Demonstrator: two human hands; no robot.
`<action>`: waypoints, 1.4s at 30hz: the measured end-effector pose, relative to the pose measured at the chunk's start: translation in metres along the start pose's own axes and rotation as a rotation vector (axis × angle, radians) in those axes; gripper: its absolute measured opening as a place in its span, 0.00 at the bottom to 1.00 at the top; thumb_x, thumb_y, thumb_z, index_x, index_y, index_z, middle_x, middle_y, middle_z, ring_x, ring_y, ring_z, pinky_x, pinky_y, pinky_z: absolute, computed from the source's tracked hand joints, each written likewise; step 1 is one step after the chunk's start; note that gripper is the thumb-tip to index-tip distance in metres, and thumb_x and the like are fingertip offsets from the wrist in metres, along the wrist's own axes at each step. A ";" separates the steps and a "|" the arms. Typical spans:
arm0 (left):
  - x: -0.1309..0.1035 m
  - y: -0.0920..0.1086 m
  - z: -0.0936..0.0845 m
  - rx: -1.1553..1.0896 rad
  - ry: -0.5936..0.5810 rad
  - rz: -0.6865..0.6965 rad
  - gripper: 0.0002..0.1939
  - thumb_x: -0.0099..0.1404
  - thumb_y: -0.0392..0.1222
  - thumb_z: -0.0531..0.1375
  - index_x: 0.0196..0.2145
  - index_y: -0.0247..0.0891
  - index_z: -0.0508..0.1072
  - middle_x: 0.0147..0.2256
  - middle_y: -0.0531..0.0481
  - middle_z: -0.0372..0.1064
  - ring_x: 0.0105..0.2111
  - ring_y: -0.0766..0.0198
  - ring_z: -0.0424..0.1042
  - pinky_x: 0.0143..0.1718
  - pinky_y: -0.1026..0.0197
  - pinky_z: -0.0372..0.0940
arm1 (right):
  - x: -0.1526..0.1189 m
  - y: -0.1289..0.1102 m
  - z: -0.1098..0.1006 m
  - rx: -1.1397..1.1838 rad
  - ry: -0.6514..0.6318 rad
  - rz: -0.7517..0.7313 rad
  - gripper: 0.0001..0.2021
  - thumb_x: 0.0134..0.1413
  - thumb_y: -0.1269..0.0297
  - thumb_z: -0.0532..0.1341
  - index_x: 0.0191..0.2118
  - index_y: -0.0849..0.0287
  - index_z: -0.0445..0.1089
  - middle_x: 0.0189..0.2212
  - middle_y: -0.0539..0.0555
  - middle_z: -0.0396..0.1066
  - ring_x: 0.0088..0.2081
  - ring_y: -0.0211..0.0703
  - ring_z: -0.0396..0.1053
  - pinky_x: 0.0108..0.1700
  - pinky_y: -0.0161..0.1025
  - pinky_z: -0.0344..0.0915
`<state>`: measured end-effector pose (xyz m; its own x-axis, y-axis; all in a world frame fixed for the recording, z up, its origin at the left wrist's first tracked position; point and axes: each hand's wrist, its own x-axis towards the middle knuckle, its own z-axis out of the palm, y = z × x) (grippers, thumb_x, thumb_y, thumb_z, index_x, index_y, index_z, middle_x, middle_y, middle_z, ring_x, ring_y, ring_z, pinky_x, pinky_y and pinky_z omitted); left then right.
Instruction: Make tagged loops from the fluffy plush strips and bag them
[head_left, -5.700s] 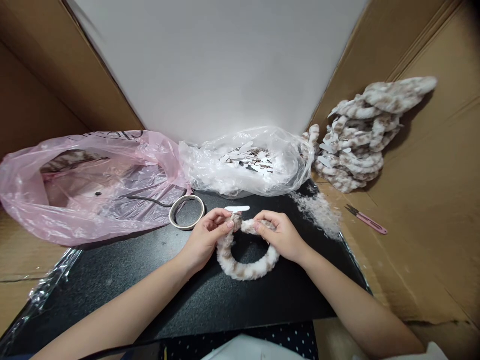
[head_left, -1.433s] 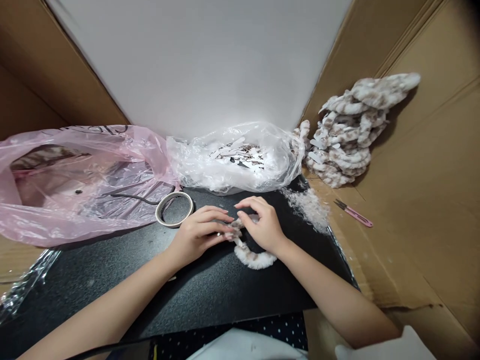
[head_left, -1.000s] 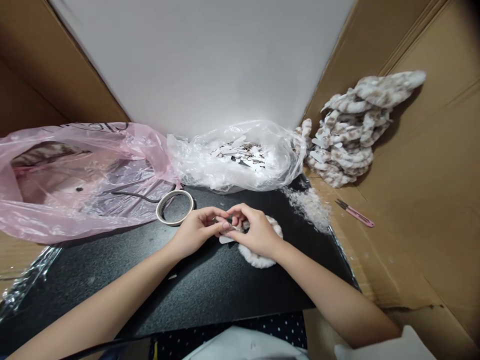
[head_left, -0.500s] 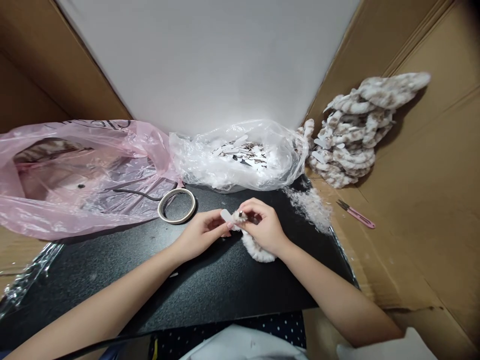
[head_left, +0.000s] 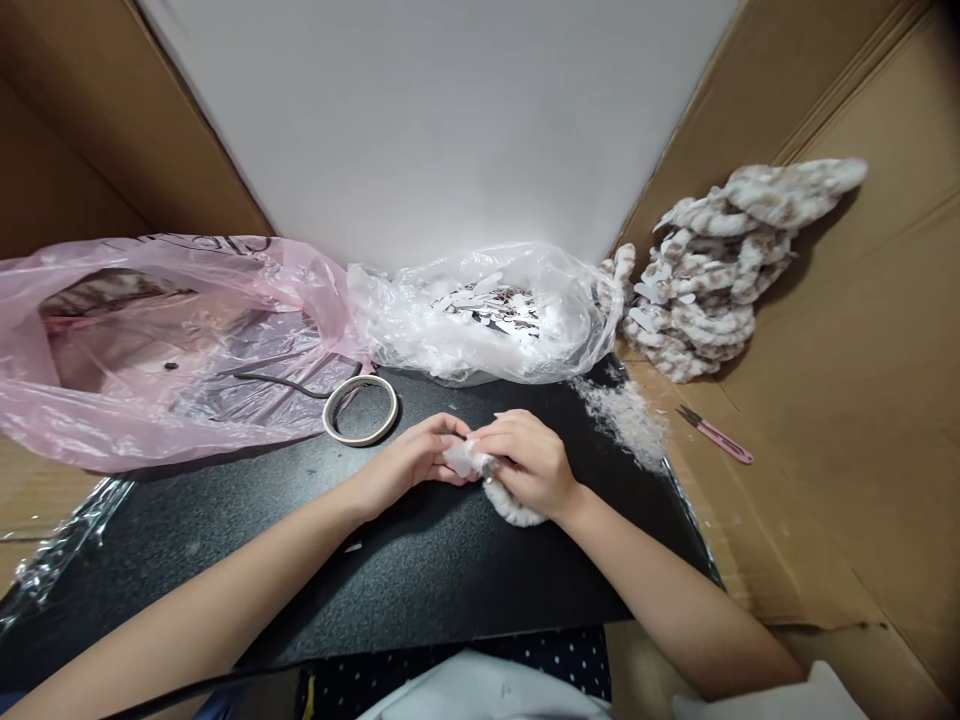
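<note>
A fluffy white fabric strip (head_left: 514, 506) hangs from my hands above the black table and curves below my right hand. My left hand (head_left: 420, 455) pinches its upper end beside a small white tab (head_left: 458, 459). My right hand (head_left: 531, 462) has its fingers closed on the same fluffy piece, close against the left fingertips. Something small and shiny shows at the piece's end under the right fingers, too small to name.
A tape roll (head_left: 361, 410) lies left of my hands, near a pink bag (head_left: 172, 420). Behind is a clear bag (head_left: 420, 345) of white scraps. Rightward are fluff (head_left: 626, 415), pink snips (head_left: 724, 440) and piled fluffy pieces (head_left: 705, 270) against cardboard.
My right hand has turned over the fluffy piece, its fingers now covering more of the end. The white tab has shifted down slightly, and the left fingers have changed their hold.
</note>
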<state>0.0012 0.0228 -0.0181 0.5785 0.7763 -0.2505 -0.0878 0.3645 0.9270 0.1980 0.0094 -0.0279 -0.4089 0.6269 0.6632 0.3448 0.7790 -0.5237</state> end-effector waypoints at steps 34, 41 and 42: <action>0.001 -0.011 0.009 -0.014 0.019 0.056 0.12 0.55 0.47 0.68 0.29 0.34 0.80 0.30 0.49 0.76 0.31 0.65 0.70 0.38 0.64 0.63 | 0.013 -0.001 -0.020 0.102 -0.209 0.408 0.09 0.59 0.63 0.60 0.43 0.57 0.71 0.44 0.56 0.72 0.49 0.48 0.65 0.53 0.47 0.58; 0.001 -0.015 0.003 -0.233 -0.081 -0.031 0.16 0.52 0.51 0.70 0.30 0.34 0.80 0.27 0.49 0.75 0.28 0.65 0.71 0.37 0.62 0.65 | 0.014 0.006 -0.036 0.123 -0.376 0.497 0.13 0.65 0.62 0.52 0.31 0.60 0.67 0.28 0.50 0.68 0.32 0.39 0.66 0.36 0.35 0.58; 0.001 -0.014 0.003 -0.236 -0.105 -0.041 0.17 0.50 0.51 0.71 0.30 0.35 0.80 0.27 0.48 0.75 0.29 0.65 0.72 0.37 0.63 0.66 | 0.014 0.006 -0.037 0.152 -0.358 0.499 0.13 0.65 0.62 0.52 0.31 0.60 0.67 0.28 0.50 0.68 0.32 0.39 0.66 0.36 0.34 0.58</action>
<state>0.0052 0.0171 -0.0302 0.6652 0.7054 -0.2448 -0.2421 0.5139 0.8230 0.2257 0.0222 -0.0016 -0.4958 0.8610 0.1133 0.4541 0.3683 -0.8113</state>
